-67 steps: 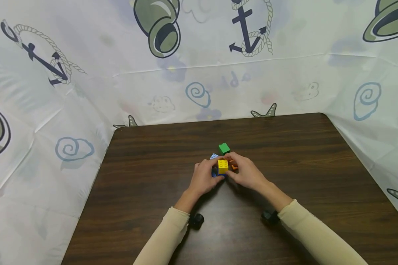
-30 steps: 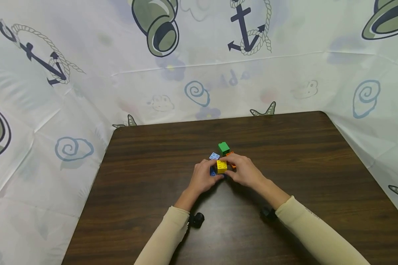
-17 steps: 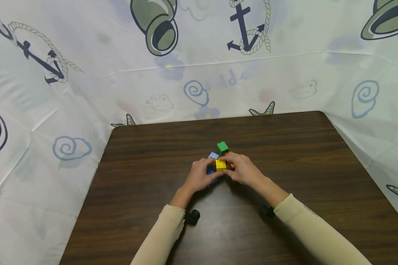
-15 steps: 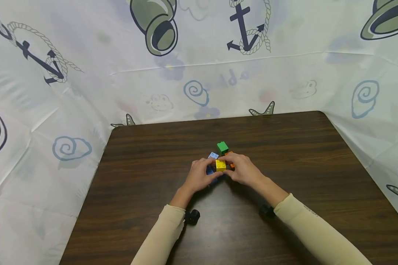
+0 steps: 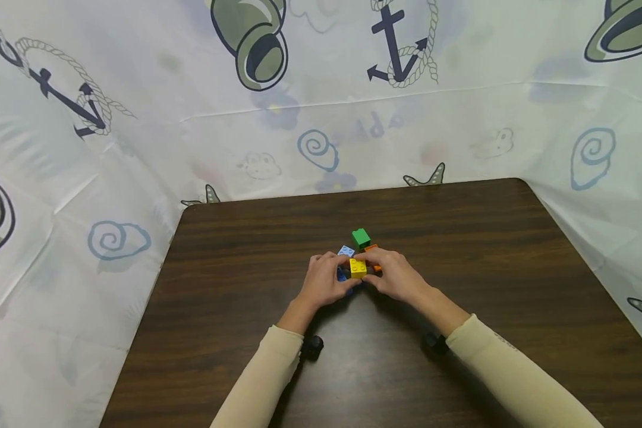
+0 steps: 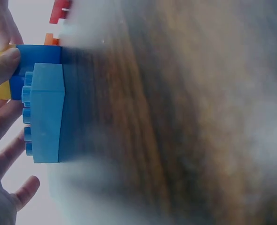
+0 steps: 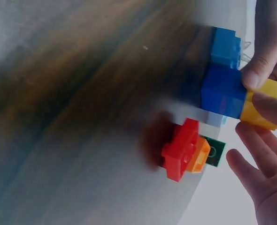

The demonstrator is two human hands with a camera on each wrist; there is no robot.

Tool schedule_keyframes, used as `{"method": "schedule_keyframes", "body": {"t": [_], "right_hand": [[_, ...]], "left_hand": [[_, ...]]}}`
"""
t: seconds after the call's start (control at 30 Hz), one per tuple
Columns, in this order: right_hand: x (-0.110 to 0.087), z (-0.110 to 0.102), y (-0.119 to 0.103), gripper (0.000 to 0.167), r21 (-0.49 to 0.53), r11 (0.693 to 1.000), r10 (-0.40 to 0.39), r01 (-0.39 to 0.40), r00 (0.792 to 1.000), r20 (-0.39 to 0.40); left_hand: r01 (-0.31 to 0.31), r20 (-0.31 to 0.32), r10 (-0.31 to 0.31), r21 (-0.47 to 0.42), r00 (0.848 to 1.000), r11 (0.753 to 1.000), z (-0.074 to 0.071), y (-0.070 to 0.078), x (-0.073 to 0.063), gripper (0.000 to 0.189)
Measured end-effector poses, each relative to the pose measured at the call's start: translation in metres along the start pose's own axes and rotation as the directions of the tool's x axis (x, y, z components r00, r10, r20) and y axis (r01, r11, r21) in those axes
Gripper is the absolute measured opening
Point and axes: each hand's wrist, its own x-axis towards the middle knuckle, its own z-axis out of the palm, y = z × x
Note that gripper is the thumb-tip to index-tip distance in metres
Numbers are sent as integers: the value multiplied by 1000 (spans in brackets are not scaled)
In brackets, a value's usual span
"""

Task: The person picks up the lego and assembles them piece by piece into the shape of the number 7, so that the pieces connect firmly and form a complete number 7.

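Both hands meet over a small stack at the table's middle. My left hand (image 5: 323, 282) and right hand (image 5: 398, 276) hold a yellow toy building brick (image 5: 358, 267) from either side, thumbs in front and index fingers behind. Directly under it sits a dark blue brick (image 7: 222, 91), partly covered by the thumbs. The other fingers of my right hand spread loosely in the right wrist view. A long mid-blue brick (image 6: 47, 115) with slanted ends stands beside the stack on the left, close to my left hand. In the head view my left hand partly hides it.
Behind the stack are a pale blue brick (image 5: 346, 251) and a green brick (image 5: 361, 238). A red brick (image 7: 180, 150) stands with an orange brick (image 7: 199, 155) to the right. Black wrist cameras (image 5: 313, 348) hang near the brown wooden table (image 5: 246, 238). Printed cloth (image 5: 192, 89) surrounds it.
Both hands keep holding the yellow brick in nearly the same place. Less of the dark blue brick shows below it than 2.2 s ago, and my left hand has shifted slightly.
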Motion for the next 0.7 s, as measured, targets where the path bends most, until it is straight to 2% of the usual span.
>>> {"method": "schedule_keyframes", "body": {"t": [0.13, 0.23, 0.3, 0.37, 0.43, 0.53, 0.7], "right_hand": [[7, -11, -1, 44, 19, 999, 29, -32, 994, 109], [15, -27, 0, 42, 106, 993, 31, -58, 970, 242], [22, -36, 4, 39, 179, 981, 20, -74, 957, 289], [28, -40, 8, 38, 205, 975, 30, -90, 960, 278], [33, -39, 15, 37, 183, 978, 54, -96, 973, 223], [39, -29, 25, 41, 65, 992, 95, -106, 984, 153], [44, -9, 38, 57, -118, 982, 166, -146, 969, 183]], "left_hand": [[8, 9, -8, 17, 1000, 1000, -1, -1, -1, 39], [24, 19, -25, 17, 1000, 1000, -1, -1, -1, 40], [35, 20, -35, 20, 999, 999, -1, -1, -2, 42], [46, 15, -46, 24, 999, 999, -1, -1, -3, 44], [51, 13, -51, 31, 999, 998, 0, -1, -3, 45], [43, 11, -43, 39, 999, 998, 1, -1, -3, 45], [47, 35, -47, 15, 998, 999, 0, -2, -1, 43]]}}
